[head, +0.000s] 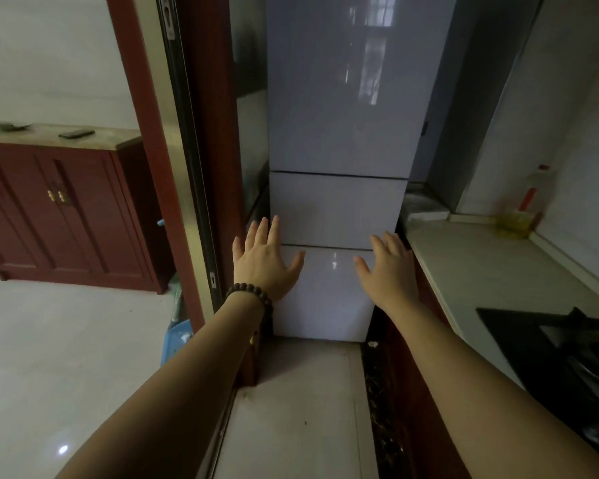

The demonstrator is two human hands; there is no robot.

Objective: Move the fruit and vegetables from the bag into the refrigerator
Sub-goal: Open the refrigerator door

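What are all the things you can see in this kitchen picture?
refrigerator: one, pale grey-white, straight ahead, three doors all closed
counter: one, cream, right of the refrigerator
oil bottle: one, yellowish with red label, far corner of the counter
gas stove: one, black, near end of the counter
cabinet: one, dark red wood, next room on the left
dark flat object: one, on the cabinet top, too small to identify
door frame: one, dark red, left of the refrigerator
bead bracelet: one, brown, on the left wrist
left hand: open, fingers spread, empty
right hand: open, fingers spread, empty
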